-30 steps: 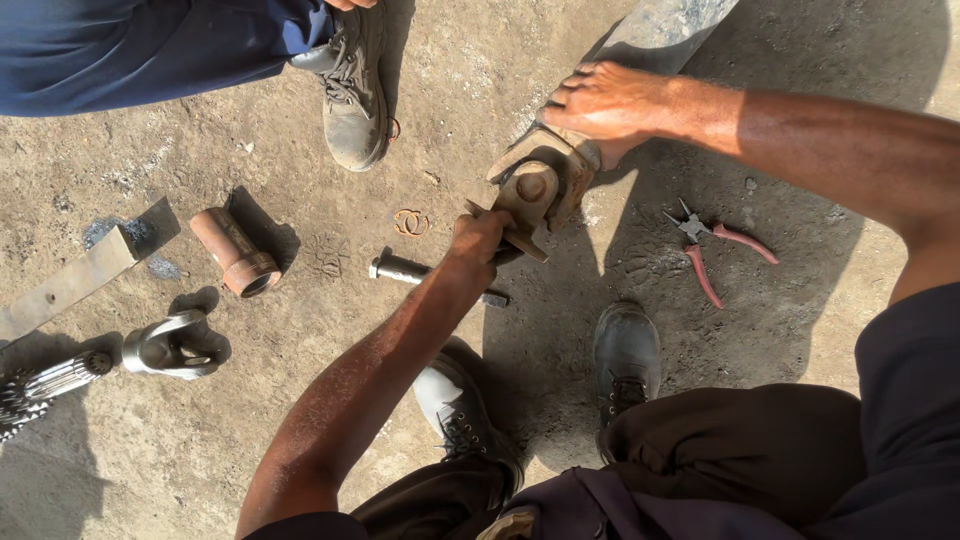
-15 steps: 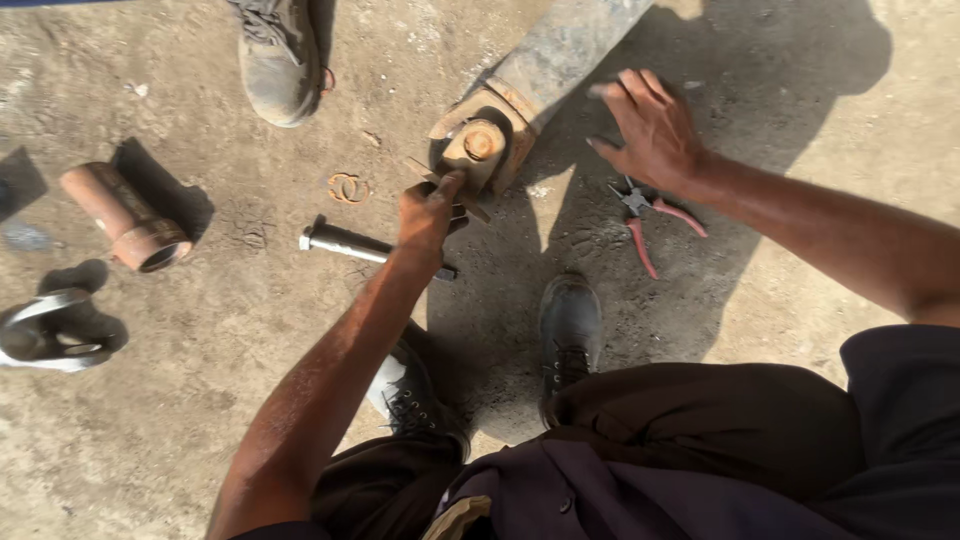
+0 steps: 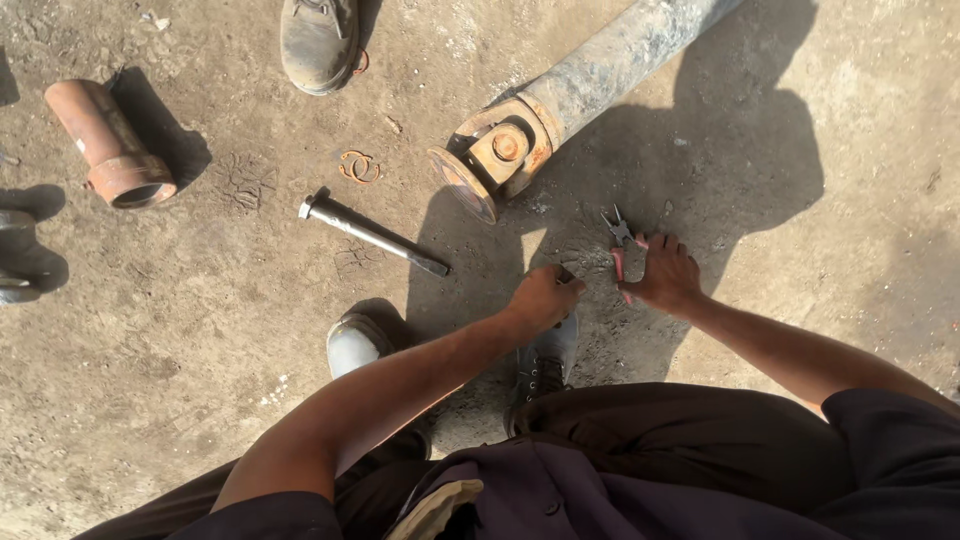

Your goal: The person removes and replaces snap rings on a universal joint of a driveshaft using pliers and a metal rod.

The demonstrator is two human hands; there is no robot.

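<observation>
Crouching over dirt, our right hand (image 3: 668, 275) closes around red-handled pliers (image 3: 620, 240) on the ground; left hand (image 3: 545, 297) is fisted, contents unclear. Rusty drive shaft joint (image 3: 497, 155) lies just beyond, untouched; work on it looks unfinished.

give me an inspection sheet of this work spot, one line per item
surface: bare dusty ground, hard shadows
job's things: pliers with red handles under the right hand; rusty shaft with yoke end lying apart
clutter: steel punch, rust-coloured sleeve, small rings
grippers: left hand closed, what it holds is hidden; right hand closing on the pliers
cables: nothing seen
surroundings: another person's shoe at top; metal part at left edge
</observation>
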